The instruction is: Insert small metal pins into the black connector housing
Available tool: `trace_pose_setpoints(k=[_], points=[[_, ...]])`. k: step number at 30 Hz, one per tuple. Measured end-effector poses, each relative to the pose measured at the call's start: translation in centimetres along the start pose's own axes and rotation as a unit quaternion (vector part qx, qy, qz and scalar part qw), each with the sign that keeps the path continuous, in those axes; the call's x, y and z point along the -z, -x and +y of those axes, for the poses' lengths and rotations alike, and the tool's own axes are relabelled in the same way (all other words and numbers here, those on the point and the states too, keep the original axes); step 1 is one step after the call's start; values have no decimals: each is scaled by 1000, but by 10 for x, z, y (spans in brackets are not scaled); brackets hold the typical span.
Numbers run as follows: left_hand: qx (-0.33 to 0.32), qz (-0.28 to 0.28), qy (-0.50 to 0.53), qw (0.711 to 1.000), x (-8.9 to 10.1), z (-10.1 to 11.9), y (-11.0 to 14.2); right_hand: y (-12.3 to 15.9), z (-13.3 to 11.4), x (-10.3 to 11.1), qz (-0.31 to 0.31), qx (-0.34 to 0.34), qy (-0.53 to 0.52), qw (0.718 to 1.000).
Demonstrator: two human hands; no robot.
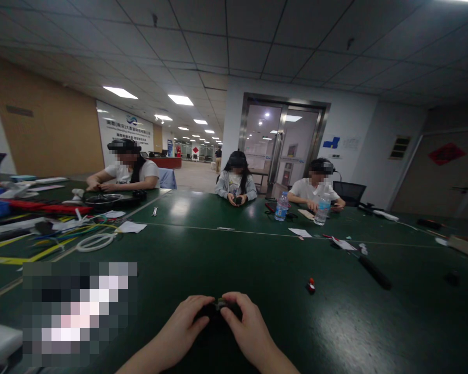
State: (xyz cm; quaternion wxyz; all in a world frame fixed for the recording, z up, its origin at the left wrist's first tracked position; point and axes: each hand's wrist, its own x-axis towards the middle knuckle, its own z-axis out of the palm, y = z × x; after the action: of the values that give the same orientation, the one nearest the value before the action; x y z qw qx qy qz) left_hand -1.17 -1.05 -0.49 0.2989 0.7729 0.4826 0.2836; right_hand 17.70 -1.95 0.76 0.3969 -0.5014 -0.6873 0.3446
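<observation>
Near the front edge of the green table [257,259], my left hand [183,324] and my right hand [247,324] come together around a small black object [219,306]. Fingers and thumbs of both hands close on it from either side. A greenish-yellow bit shows on its top; its underside is hidden, and its kind is too dark to make out. Beyond my right hand lies a small red and white piece [311,284], apart from it. A tool with a long black handle [375,271] rests farther right.
A white coiled tube [96,242], paper [132,227] and tangled wires lie on the left, with a wrench [155,211] farther back. Two water bottles [281,208] [322,211] stand at back right. Three people sit across the table. A pixelated patch covers the left foreground.
</observation>
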Motion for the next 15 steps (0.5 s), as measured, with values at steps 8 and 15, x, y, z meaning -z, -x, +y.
trace_pose_setpoints(k=[8,15], points=[[-8,7,7,1000,-1,-2,-1,-2,-5,5,19,5,-29,999],[3,1,0,1000,1,2,0,-5,1,8,63,20,-66,996]])
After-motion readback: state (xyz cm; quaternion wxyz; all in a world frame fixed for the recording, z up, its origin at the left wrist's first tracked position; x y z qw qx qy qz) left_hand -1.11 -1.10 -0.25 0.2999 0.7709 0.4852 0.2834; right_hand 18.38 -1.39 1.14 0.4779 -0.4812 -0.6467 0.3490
